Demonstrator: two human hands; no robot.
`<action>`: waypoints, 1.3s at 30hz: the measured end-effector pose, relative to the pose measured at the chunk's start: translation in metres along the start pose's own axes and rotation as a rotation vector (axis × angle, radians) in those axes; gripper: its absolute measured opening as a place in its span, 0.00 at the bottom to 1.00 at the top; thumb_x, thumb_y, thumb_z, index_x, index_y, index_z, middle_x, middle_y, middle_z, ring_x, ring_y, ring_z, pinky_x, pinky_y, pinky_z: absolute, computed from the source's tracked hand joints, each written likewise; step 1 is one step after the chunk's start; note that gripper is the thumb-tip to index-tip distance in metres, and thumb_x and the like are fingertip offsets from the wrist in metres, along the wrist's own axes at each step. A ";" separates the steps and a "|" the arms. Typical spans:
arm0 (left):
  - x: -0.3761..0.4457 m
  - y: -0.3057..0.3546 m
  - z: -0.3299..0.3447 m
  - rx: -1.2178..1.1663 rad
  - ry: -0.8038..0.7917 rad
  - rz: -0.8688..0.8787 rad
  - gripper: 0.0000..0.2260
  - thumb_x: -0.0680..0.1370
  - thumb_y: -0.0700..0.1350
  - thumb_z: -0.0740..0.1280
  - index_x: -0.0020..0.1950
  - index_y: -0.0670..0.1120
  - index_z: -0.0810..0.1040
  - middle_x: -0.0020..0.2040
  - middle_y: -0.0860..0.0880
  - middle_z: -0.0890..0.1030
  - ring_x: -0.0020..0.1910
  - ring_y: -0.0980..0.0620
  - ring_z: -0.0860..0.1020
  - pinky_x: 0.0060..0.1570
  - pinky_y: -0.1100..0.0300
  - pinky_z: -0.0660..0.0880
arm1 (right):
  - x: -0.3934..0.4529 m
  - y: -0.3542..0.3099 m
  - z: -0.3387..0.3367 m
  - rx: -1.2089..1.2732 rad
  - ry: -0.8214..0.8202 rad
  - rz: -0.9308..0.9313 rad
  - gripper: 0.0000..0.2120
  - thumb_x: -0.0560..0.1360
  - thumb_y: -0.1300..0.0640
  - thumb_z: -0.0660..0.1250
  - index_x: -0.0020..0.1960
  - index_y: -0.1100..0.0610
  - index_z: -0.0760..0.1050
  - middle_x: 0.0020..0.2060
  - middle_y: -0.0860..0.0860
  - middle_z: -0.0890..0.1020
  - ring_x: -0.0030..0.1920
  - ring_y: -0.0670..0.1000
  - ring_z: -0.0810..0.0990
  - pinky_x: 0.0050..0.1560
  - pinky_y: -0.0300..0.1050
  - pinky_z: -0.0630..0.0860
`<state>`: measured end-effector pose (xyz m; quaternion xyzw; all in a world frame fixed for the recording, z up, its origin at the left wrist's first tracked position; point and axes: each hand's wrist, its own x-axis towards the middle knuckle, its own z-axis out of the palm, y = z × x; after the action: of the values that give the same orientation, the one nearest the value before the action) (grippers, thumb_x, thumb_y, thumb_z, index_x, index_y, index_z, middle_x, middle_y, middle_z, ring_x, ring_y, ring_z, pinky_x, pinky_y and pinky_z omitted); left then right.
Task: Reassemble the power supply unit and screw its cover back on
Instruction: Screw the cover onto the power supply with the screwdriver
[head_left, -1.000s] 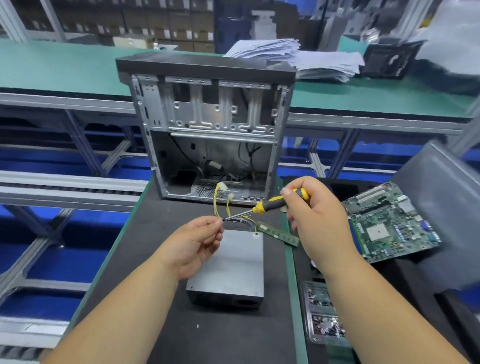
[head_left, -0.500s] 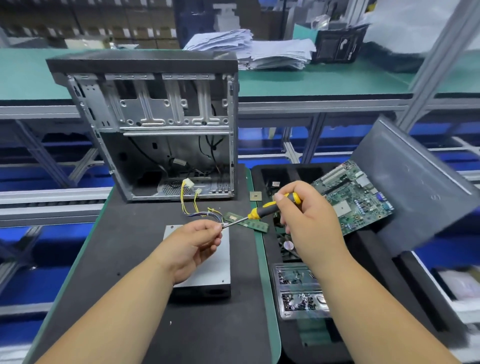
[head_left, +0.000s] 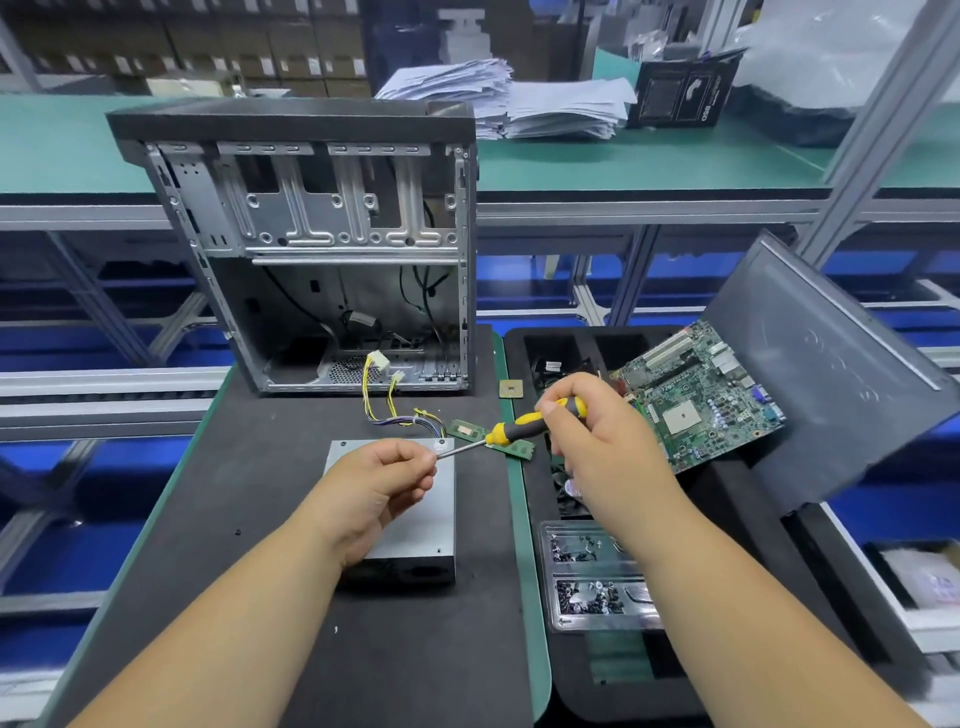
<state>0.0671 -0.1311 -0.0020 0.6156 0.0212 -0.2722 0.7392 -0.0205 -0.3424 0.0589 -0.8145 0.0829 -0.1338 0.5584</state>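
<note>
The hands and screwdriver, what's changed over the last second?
Hardly anything. The right hand still grips the screwdriver, and the left hand still pinches at its tip above the power supply unit. Only the head camera turned, shifting the scene leftward.

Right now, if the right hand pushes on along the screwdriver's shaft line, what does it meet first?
The left hand. The right hand grips the screwdriver, whose tip already sits at the left hand's pinched fingertips. Depth looks matched, not certain. The power supply unit lies beneath.
</note>
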 end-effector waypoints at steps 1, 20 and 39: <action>-0.001 0.001 -0.003 0.066 -0.009 0.054 0.10 0.76 0.37 0.70 0.36 0.46 0.83 0.34 0.49 0.80 0.32 0.57 0.78 0.35 0.68 0.77 | 0.001 0.000 0.001 -0.008 0.015 0.013 0.06 0.79 0.52 0.62 0.44 0.47 0.74 0.31 0.34 0.76 0.29 0.46 0.69 0.34 0.45 0.67; -0.012 -0.031 -0.041 1.114 -0.291 0.456 0.15 0.68 0.47 0.78 0.53 0.54 0.81 0.51 0.57 0.78 0.54 0.62 0.71 0.55 0.69 0.68 | -0.013 -0.020 0.039 -0.530 -0.180 -0.094 0.06 0.77 0.49 0.62 0.42 0.47 0.69 0.28 0.38 0.76 0.25 0.45 0.67 0.26 0.42 0.63; -0.001 -0.039 -0.033 1.036 -0.271 0.502 0.09 0.68 0.47 0.77 0.38 0.59 0.79 0.41 0.55 0.79 0.45 0.56 0.73 0.50 0.61 0.71 | -0.023 -0.039 0.062 -0.728 -0.245 -0.091 0.02 0.79 0.51 0.61 0.47 0.47 0.69 0.38 0.46 0.80 0.38 0.47 0.75 0.38 0.48 0.74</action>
<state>0.0594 -0.1035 -0.0448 0.8425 -0.3553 -0.1400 0.3801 -0.0240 -0.2665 0.0716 -0.9722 0.0214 -0.0219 0.2321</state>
